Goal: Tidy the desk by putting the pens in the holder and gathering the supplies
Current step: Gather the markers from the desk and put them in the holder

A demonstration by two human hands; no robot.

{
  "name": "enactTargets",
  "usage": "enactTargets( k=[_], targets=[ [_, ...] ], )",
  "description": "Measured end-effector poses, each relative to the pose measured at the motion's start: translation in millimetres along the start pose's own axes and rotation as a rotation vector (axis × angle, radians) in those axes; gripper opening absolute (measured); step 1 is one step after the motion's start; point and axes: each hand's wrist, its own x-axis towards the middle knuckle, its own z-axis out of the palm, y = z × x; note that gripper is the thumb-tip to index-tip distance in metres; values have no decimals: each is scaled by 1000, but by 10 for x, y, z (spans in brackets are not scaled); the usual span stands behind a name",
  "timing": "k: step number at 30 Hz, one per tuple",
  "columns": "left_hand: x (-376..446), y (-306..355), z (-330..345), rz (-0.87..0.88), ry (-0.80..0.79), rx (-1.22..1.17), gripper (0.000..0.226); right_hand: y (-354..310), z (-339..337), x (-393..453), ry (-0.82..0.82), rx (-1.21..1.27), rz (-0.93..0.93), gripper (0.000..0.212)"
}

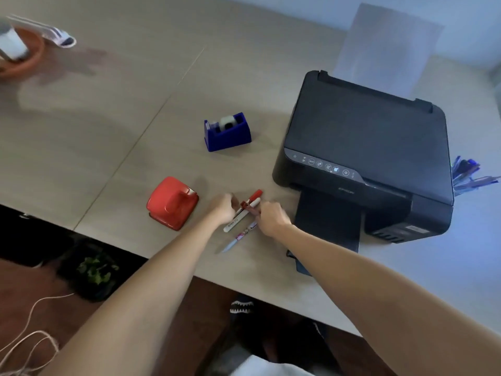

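Observation:
A small bunch of pens lies on the desk between my two hands: a white marker with a red cap [245,210] and a patterned white pen [238,238] below it. My left hand [223,208] curls its fingers around the left side of the marker. My right hand [272,217] closes on the pens from the right, with a red pen part under its fingers. A red hole punch [172,203] sits left of my hands. Farther back stands a blue tape dispenser [227,131]. A holder full of blue pens [467,175] shows at the printer's right side.
A black printer [366,156] with its paper tray out fills the right of the desk, close to my right hand. An orange bowl [25,54] with items sits at the far left corner. The desk's front edge [173,267] runs under my forearms; a plant and cables are on the floor.

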Motion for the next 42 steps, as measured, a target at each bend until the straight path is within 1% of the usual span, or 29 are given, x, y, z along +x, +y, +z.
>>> enactTargets(
  k=[4,7,9,11,14,16,17,19,20,22,24,26,27,31,33,34,36,38,39,42],
  targets=[
    [64,-26,3,12,-13,50,29,31,-8,43,73,113,88,39],
    [109,43,24,46,-20,114,27,54,-93,-24,146,262,154,35],
    [131,107,40,79,-27,175,25,82,-108,-71,178,410,288,33],
    [163,129,67,114,-42,242,26,70,-92,-120,157,526,363,35],
    [214,150,114,139,12,330,30,69,-4,-192,114,636,418,33],
    [210,144,108,114,61,361,37,66,61,-236,72,660,457,29],
    [218,131,92,89,69,338,38,68,99,-248,58,667,477,24],
    [218,98,44,66,57,232,33,60,175,-259,49,687,512,13],
    [210,87,31,90,50,180,29,59,210,-253,55,698,533,11],
    [161,79,39,161,1,139,23,60,274,-235,57,717,573,14],
    [114,59,88,216,-73,193,32,66,307,-213,63,742,602,21],
    [88,20,137,237,-108,281,40,77,325,-192,85,766,615,17],
    [89,-1,147,241,-99,308,40,74,336,-177,94,771,615,16],
    [81,-113,54,194,-1,323,35,-4,395,-171,67,710,542,32],
    [44,-191,-57,160,41,249,30,-77,428,-162,44,628,473,30],
    [16,-224,-116,132,48,184,25,-111,433,-146,37,564,425,25],
    [-52,-264,-232,30,38,-2,16,-186,401,-97,19,434,364,8],
    [-140,-279,-329,-86,21,-265,10,-232,374,-57,-16,360,340,17],
    [-190,-283,-371,-123,15,-392,11,-250,346,-57,-46,337,326,20],
    [-372,-256,-524,-170,-33,-631,19,-250,224,-85,-101,341,253,24]
  ],
)
